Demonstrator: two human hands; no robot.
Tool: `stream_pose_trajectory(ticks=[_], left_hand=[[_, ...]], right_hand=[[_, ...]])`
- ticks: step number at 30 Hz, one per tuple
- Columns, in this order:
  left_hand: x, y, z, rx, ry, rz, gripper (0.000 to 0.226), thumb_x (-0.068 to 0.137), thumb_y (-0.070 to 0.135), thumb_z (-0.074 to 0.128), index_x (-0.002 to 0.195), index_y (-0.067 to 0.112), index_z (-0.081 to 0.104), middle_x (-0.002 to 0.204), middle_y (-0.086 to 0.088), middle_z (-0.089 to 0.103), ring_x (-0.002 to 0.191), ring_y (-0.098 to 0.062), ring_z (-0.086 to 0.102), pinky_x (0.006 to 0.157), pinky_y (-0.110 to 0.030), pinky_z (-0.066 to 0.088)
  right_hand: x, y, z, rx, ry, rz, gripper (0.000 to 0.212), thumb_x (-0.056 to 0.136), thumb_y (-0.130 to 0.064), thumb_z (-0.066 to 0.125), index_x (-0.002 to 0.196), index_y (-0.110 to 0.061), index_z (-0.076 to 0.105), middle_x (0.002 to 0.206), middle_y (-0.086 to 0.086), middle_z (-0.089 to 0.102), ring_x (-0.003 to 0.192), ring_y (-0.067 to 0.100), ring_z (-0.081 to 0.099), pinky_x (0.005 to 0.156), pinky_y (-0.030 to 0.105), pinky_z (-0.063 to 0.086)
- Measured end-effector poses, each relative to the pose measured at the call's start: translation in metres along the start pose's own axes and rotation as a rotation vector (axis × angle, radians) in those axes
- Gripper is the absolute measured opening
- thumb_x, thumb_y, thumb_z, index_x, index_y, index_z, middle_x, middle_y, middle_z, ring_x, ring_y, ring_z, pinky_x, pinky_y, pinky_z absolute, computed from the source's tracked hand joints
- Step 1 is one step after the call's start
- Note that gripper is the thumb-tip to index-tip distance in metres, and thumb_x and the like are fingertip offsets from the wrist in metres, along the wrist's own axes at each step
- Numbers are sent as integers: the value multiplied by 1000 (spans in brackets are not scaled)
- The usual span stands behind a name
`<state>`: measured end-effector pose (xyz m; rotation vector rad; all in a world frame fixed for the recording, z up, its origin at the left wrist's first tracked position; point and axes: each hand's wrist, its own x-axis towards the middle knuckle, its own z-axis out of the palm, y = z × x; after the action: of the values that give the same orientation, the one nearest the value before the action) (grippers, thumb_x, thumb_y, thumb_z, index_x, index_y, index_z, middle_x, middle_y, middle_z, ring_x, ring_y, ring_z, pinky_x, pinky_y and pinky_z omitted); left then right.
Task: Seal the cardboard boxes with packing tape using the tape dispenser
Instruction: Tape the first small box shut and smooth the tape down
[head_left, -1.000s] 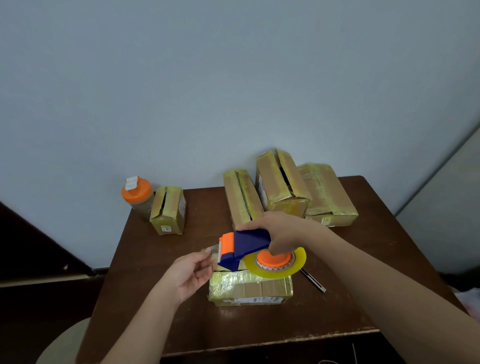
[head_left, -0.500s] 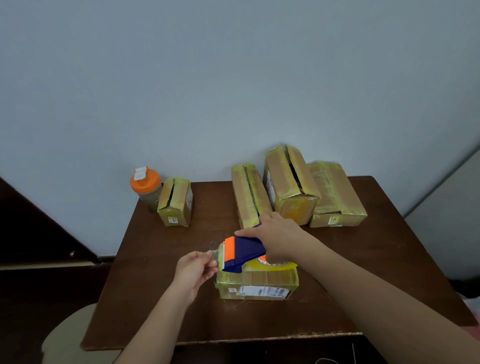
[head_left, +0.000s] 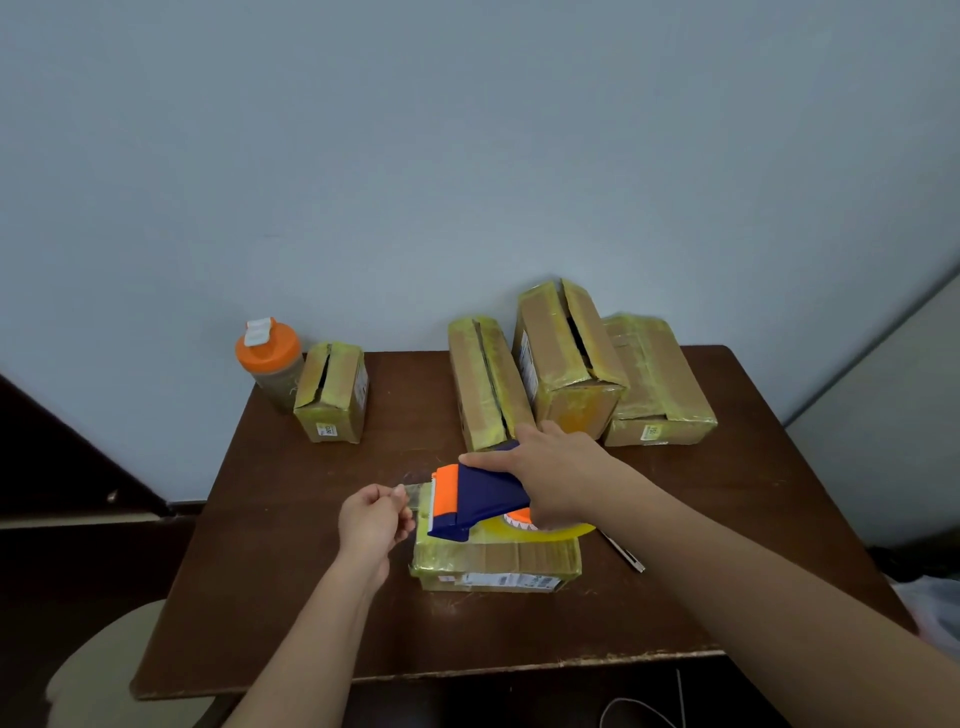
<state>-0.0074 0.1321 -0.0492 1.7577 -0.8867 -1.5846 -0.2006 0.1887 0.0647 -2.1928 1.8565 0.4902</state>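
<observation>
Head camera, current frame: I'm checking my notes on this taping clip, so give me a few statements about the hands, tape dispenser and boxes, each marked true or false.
1. The right hand grips the tape dispenser. True.
2. The left hand lies flat on the table. False: it pinches the tape end pulled from the dispenser.
3. The dispenser is over the nearest box. True.
4. The bottle has a blue lid. False: the lid is orange.
5. The small box beside the bottle is sealed along its top. False: a dark gap shows between its flaps.
</observation>
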Motion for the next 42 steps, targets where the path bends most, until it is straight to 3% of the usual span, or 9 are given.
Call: stream_pose_trajectory(ticks=[8, 14, 20, 25, 42], left_hand=[[-4, -3, 4, -20, 56, 13, 19, 98, 9, 51, 83, 0, 57, 68, -12, 52, 65, -22, 60, 67, -33, 54], [-1, -1, 1, 89, 107, 56, 18, 99, 12, 51, 89, 0, 60, 73, -12, 59, 65, -19, 59, 57, -28, 47], [1, -11, 1, 126, 110, 51, 21, 99, 13, 50, 86, 0, 60, 68, -11, 60, 66, -21, 59, 70, -38, 52], [6, -10, -2, 108, 82, 30, 20, 99, 12, 51, 87, -1, 60, 71, -13, 59, 65, -21, 60, 59, -28, 48], [15, -21, -5, 193, 7, 68, 23, 98, 16, 54, 82, 0, 61, 69, -11, 62, 62, -18, 57, 59, -27, 47]], right_hand=[[-4, 0, 0, -3, -7, -9, 84, 92, -36, 62, 149, -55, 3, 128, 8, 39, 116, 30, 41, 69, 35, 36], [-1, -8, -3, -47, -16, -10, 83, 93, -35, 61, 151, -50, 4, 133, 10, 39, 119, 32, 43, 72, 36, 36], [7, -16, 1, -78, -52, 7, 83, 93, -30, 62, 151, -48, 6, 135, 12, 36, 122, 35, 39, 71, 38, 40], [12, -22, 2, -86, -68, 24, 83, 93, -29, 64, 152, -46, 9, 139, 12, 34, 127, 36, 34, 78, 43, 45], [20, -27, 4, -107, -88, 48, 83, 91, -30, 66, 151, -47, 11, 143, 13, 31, 129, 36, 32, 86, 49, 46]])
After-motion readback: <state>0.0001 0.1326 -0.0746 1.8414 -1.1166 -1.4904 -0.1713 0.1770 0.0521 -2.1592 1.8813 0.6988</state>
